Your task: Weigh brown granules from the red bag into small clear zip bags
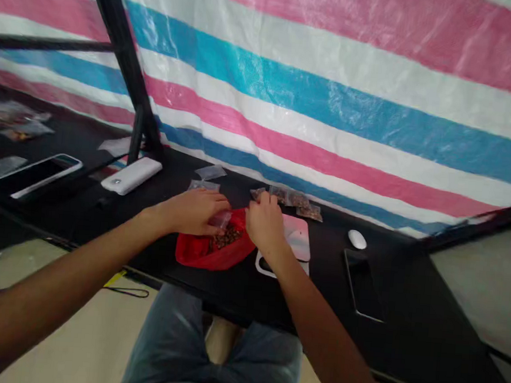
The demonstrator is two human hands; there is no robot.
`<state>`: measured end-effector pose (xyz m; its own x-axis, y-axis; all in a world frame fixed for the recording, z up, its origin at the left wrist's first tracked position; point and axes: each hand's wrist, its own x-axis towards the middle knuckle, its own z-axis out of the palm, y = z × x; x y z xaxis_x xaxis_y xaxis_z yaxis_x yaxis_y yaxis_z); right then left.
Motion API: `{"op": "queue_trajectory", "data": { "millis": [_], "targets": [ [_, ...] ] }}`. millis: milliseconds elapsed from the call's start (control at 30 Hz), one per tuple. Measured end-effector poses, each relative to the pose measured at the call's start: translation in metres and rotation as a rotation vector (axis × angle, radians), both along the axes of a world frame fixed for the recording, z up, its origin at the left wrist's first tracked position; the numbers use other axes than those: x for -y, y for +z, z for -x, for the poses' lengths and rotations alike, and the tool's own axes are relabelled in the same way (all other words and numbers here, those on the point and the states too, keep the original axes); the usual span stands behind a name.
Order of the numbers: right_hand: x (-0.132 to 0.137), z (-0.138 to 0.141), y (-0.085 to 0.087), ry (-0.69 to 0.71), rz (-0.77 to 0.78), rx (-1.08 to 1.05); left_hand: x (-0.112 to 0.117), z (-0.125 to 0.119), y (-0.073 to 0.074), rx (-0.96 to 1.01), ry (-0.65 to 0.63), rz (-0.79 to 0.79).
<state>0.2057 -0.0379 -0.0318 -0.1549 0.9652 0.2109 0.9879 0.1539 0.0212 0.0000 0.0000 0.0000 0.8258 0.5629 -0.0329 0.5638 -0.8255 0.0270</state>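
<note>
A red plastic bag (197, 260) lies spread on the black table, holding loose small brown pieces (226, 237). My left hand (196, 210) reaches over its left rim, fingers closed on a small clear plastic bag (221, 219) above the brown pieces. At the right rim is my right hand (265, 223), its fingers curled; what they hold, if anything, is hidden. Just beyond those fingers lie several small filled clear packets (297, 199). A white scale-like device (297, 237) sits under my right wrist, partly covered.
Empty clear bags (210, 172) lie behind my left hand. A white power-bank-like block (131, 176) and a phone (39, 176) are to the left. On the right are a white mouse-like oval (357, 239) and another phone (364, 284). A black frame post (124, 57) rises at left before the striped sheet.
</note>
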Motion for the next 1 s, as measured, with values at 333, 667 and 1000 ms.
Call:
{"op": "queue_trajectory", "data": {
  "millis": [333, 667, 1000],
  "targets": [
    [0.002, -0.005, 0.009, 0.148, 0.312, -0.056, 0.001, 0.002, 0.002, 0.034, 0.059, 0.070],
    [-0.008, -0.010, 0.004, 0.078, 0.257, -0.193, 0.008, 0.002, 0.007, -0.003, -0.006, -0.087],
    [-0.004, -0.014, 0.005, 0.154, 0.315, -0.234, -0.024, -0.003, 0.009, 0.213, 0.213, 0.051]
  ]
}}
